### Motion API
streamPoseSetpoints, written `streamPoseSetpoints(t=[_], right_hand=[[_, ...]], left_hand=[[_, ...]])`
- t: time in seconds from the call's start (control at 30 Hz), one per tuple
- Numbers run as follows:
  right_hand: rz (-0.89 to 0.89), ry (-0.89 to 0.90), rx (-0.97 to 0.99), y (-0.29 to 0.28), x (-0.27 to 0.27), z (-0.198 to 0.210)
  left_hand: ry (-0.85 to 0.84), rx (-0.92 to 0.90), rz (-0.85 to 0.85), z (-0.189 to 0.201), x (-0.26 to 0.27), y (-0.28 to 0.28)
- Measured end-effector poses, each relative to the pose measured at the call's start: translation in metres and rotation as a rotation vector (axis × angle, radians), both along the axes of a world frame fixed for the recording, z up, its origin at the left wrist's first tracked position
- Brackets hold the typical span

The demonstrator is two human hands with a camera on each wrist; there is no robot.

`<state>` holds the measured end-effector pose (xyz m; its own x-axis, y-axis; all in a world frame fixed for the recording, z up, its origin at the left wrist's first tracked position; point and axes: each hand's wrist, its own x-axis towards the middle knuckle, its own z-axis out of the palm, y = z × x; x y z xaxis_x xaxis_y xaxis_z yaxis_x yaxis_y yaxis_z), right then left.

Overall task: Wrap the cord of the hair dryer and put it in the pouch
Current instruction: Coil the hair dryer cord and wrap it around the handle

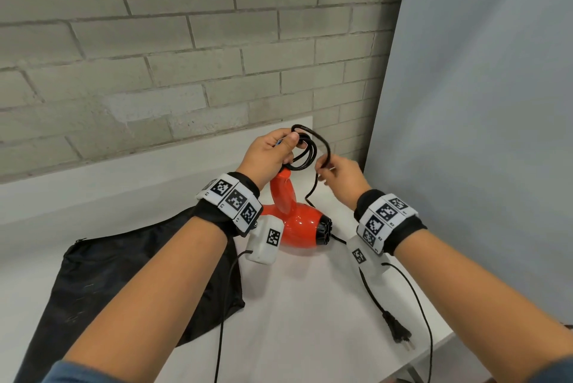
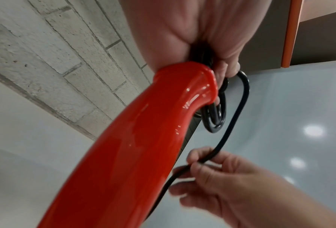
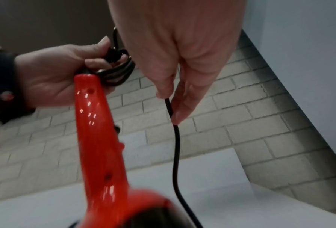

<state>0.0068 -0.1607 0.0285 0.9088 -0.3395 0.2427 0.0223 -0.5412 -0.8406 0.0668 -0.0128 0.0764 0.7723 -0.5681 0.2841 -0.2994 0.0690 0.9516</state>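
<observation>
A red hair dryer (image 1: 297, 224) stands on the white table (image 1: 310, 305), its handle (image 2: 136, 154) pointing up. My left hand (image 1: 273, 153) grips the handle's top end and several black cord loops (image 1: 305, 153) gathered there (image 3: 114, 74). My right hand (image 1: 338, 174) pinches the free cord (image 3: 176, 146) just right of the loops (image 2: 204, 158). From there the cord drops to the table and ends in the plug (image 1: 398, 331) at the near right. A black pouch (image 1: 124, 283) lies flat on the left, partly under my left forearm.
A grey brick wall (image 1: 186, 41) rises behind the table, and a pale blue panel (image 1: 480, 103) closes off the right side. The table's right edge runs near the plug. Thin black wires (image 1: 418, 299) trail from both wrist cameras across the table.
</observation>
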Motion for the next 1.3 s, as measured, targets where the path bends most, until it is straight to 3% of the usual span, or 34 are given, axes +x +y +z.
streamPoseSetpoints(t=[0.13,0.23,0.33,0.43,0.53,0.63,0.73,0.83,0.93,1.07,1.2,1.3], right_hand=[[-0.042,-0.175,0.192,-0.006,0.007,0.033],[0.029,-0.297,0.247,-0.008,0.006,0.055],[0.068,-0.310,0.274,-0.012,0.003,0.059],[-0.006,-0.073,0.165,-0.021,-0.001,0.040],[-0.041,0.376,-0.201,-0.032,-0.017,0.014],[0.153,0.829,-0.620,-0.031,-0.039,-0.007],[0.288,1.104,-0.606,-0.026,-0.056,-0.027],[0.283,1.227,-0.568,-0.026,-0.062,-0.038],[0.280,1.280,-0.678,-0.021,-0.063,-0.043],[0.344,1.298,-0.872,-0.015,-0.065,-0.048],[0.361,1.345,-0.822,-0.020,-0.062,-0.051],[0.350,1.275,-0.846,-0.025,-0.067,-0.047]], left_hand=[[0.025,-0.020,0.000,-0.001,-0.001,0.001],[0.027,-0.014,0.009,-0.001,-0.001,0.000],[0.029,-0.017,0.016,-0.001,0.000,-0.001],[0.030,-0.013,0.037,-0.001,0.001,-0.003],[0.032,-0.013,0.063,-0.001,0.002,-0.005],[0.037,-0.016,0.079,-0.002,0.002,-0.007],[0.054,-0.026,0.096,-0.003,0.003,-0.010],[0.050,-0.040,0.114,-0.003,0.004,-0.013],[0.041,-0.027,0.122,-0.003,0.005,-0.017],[0.063,-0.053,0.120,-0.002,0.001,-0.022],[0.064,-0.043,0.123,-0.001,-0.004,-0.027],[0.053,-0.025,0.126,0.000,-0.007,-0.028]])
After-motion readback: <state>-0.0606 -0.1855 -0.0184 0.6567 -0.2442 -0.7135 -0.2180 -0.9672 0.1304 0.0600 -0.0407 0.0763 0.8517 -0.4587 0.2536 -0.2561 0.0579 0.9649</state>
